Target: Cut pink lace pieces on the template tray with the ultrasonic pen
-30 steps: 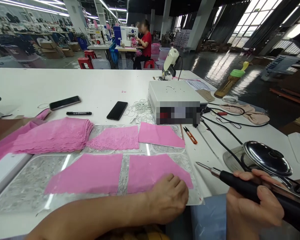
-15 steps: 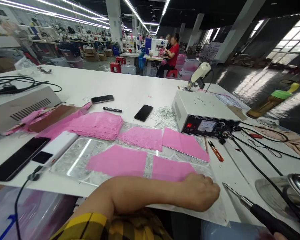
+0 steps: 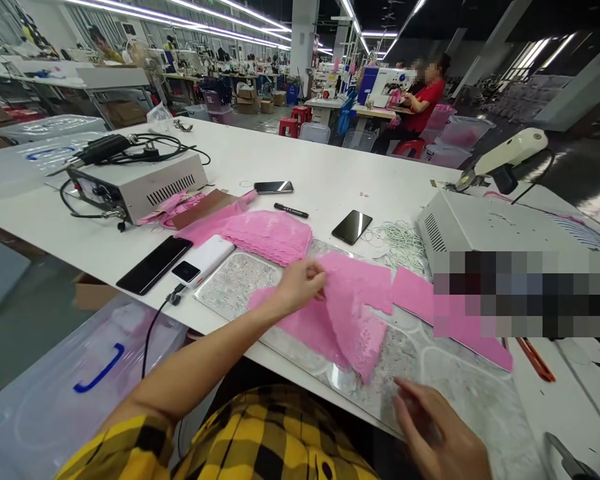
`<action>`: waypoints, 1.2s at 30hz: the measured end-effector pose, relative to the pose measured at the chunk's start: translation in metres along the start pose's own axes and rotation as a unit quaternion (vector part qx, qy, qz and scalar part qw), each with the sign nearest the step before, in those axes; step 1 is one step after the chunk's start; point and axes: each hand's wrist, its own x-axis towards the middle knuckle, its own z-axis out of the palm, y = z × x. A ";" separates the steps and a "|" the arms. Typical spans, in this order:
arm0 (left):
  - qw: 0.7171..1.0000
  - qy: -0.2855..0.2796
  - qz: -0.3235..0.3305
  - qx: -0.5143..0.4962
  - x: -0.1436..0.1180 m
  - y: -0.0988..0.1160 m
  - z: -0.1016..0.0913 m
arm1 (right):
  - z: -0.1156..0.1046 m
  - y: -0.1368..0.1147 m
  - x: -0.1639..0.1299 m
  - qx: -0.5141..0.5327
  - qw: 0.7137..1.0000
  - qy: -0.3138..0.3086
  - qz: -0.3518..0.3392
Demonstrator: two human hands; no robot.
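Observation:
My left hand (image 3: 303, 287) pinches a pink lace fabric piece (image 3: 357, 327) by its upper edge; the piece hangs in folds, its scalloped edge toward the front. Beneath it, more pink fabric (image 3: 300, 330) lies on the clear, marked board (image 3: 430, 393). At the lower right my right hand (image 3: 440, 433) is open and holds nothing, its fingers spread above the board. Another pink panel (image 3: 375, 277) lies flat behind the lifted piece, and a further one (image 3: 455, 320) lies to the right. Behind my left hand sits a stack of pink lace pieces (image 3: 270, 233).
A white power bank (image 3: 213, 257) and a black phone (image 3: 155, 265) lie at left. Two more phones, one dark phone (image 3: 353, 227) among them, and a marker (image 3: 291, 211) lie behind. Grey control boxes (image 3: 165, 183) stand either side. Orange snips (image 3: 537, 360) lie right, near tangled thread (image 3: 400, 243).
The view has swung left. My left hand has moved from the right side to the fabric and lifted a piece. My right hand has let go of the black-handled pointed tool.

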 end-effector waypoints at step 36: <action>0.918 -0.064 0.249 0.302 -0.014 -0.032 -0.126 | 0.023 0.001 0.150 0.185 0.953 -0.237 0.043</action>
